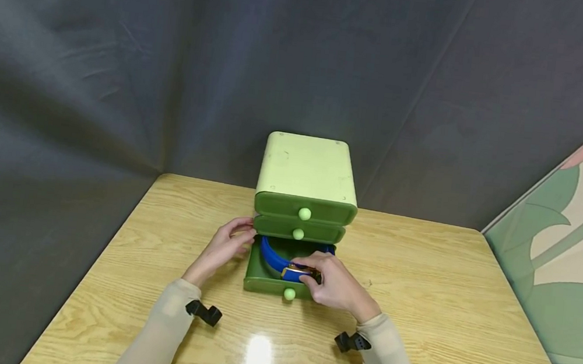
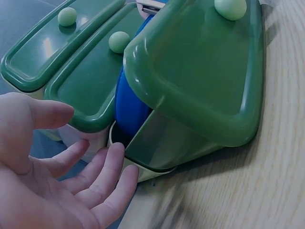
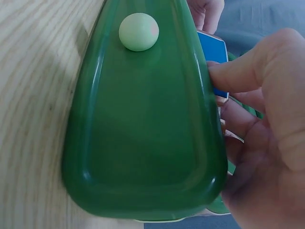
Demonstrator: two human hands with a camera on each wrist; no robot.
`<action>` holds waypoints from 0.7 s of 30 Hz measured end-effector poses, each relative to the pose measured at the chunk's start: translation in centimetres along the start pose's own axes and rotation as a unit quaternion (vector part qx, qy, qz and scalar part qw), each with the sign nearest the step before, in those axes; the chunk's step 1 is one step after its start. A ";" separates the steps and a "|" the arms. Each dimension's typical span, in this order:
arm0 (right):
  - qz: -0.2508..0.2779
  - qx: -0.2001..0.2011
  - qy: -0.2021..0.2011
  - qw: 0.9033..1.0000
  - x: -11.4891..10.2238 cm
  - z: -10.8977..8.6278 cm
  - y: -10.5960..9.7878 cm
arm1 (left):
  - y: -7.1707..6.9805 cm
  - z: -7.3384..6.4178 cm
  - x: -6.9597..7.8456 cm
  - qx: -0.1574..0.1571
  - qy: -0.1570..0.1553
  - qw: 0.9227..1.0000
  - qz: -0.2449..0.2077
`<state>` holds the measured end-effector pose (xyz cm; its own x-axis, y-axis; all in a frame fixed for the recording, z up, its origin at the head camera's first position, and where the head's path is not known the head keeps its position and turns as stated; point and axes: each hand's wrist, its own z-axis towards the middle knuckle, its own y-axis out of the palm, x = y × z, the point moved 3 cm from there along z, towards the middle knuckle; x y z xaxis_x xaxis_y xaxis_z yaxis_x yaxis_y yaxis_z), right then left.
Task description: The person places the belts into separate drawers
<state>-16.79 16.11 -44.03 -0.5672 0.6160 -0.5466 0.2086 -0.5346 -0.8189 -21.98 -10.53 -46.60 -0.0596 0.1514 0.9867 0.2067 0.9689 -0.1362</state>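
Note:
A small drawer cabinet (image 1: 306,166) has a pale green top, green drawer fronts and round knobs. Its bottom drawer (image 1: 265,285) is pulled out. In that drawer lies a curved blue band with gold-coloured metal parts, which looks like a belt (image 1: 274,256). My right hand (image 1: 333,283) reaches over the drawer's right side and pinches the belt's blue, gold-edged buckle end (image 3: 214,47) between thumb and fingers. My left hand (image 1: 221,251), fingers loosely bent, is at the cabinet's left side by the bottom drawer; whether its fingertips touch is unclear. It holds nothing.
The cabinet stands on a light wooden table (image 1: 434,289), near a dark grey cloth (image 1: 303,60) behind. Above the pulled-out drawer are the top drawer (image 1: 273,205) and the middle drawer (image 1: 273,227). A floral panel (image 1: 579,262) stands to the right.

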 end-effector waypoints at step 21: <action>-0.002 -0.013 0.004 1.000 0.6 0.8 0.2 | 0.0 0.2 -0.2 0.008 -0.006 1.000 0.001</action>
<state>-17.69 15.93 -44.36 -0.5610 0.6232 -0.5449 0.2277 -0.5167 -0.8253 -22.13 -10.57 -46.79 -0.0716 0.1566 0.9851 0.1902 0.9716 -0.1406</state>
